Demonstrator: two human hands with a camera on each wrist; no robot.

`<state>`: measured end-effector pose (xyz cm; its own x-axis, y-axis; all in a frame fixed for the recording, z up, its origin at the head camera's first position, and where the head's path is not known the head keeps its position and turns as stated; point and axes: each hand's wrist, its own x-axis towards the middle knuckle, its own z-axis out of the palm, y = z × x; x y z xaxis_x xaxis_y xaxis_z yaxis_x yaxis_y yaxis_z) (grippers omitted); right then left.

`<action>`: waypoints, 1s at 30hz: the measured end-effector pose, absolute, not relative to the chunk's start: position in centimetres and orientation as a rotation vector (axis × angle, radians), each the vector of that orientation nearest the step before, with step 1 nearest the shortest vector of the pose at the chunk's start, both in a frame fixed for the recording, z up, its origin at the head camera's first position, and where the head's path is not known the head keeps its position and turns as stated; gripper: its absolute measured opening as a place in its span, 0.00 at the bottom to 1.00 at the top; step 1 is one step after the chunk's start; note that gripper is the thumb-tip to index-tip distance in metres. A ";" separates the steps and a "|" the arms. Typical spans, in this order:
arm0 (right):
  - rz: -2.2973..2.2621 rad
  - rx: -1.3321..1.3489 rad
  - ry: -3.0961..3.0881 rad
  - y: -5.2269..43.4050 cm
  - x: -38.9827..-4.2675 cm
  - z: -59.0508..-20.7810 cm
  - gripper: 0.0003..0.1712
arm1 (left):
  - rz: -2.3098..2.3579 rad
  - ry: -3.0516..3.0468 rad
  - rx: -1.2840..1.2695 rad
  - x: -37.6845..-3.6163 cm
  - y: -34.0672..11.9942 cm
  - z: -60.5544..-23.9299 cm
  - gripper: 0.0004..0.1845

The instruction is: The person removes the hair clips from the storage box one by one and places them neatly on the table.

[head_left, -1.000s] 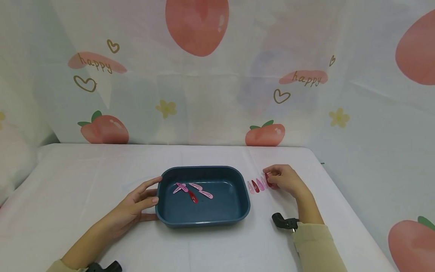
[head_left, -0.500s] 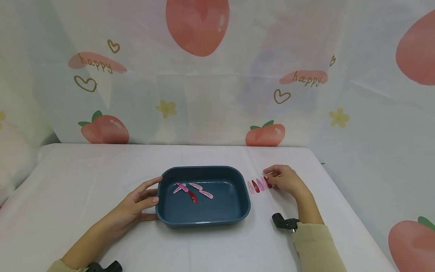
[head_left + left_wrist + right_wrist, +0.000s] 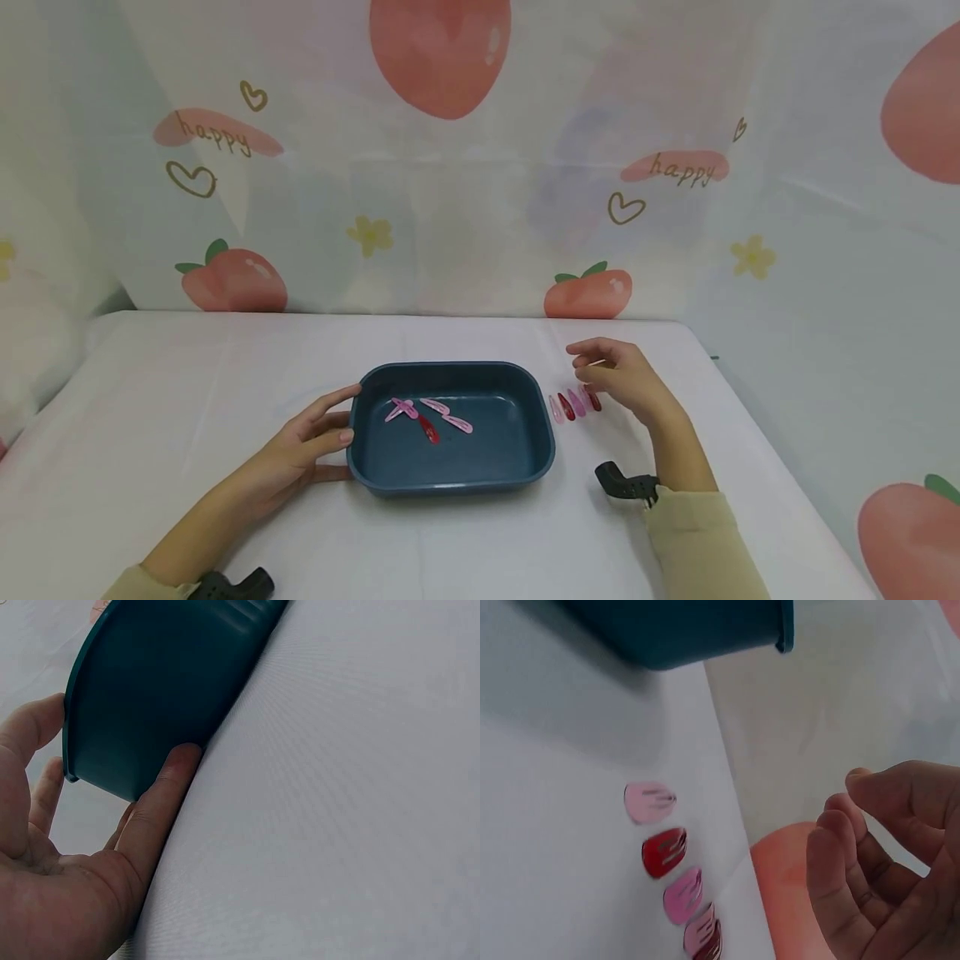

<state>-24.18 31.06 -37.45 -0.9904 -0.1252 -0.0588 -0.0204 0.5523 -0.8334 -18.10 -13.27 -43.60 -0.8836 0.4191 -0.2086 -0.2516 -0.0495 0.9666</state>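
Row of small pink and red teardrop hair clips (image 3: 573,405) lies on the white table (image 3: 187,392) at 3 o'clock of the dark teal plastic tray (image 3: 540,433), long axes running 12-to-6. Right hand (image 3: 622,379) is nearer, hovering just above; clips lie toward 7 o'clock of its loosely curled, empty fingers (image 3: 840,847). A second ago it rested at the row's right end; now lifted. Left hand (image 3: 311,437) braces the tray's 9 o'clock wall with straight fingers, unchanged.

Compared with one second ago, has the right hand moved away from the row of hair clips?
Yes. The right hand has lifted up and back off the row of hair clips, while the blue tray keeps its place.
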 end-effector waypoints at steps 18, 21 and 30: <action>-1.690 -0.488 2.418 23.8 -22.9 -35.3 0.16 | 1.995 1.787 0.173 -18.0 -13.2 -43.6 0.30; -1.717 -0.497 2.341 22.1 -22.8 -35.6 0.16 | 1.989 1.797 0.169 -18.0 -13.2 -43.6 0.30; -1.714 -0.573 2.251 18.7 -22.7 -36.7 0.16 | 1.977 1.818 0.172 -18.0 -13.1 -43.8 0.31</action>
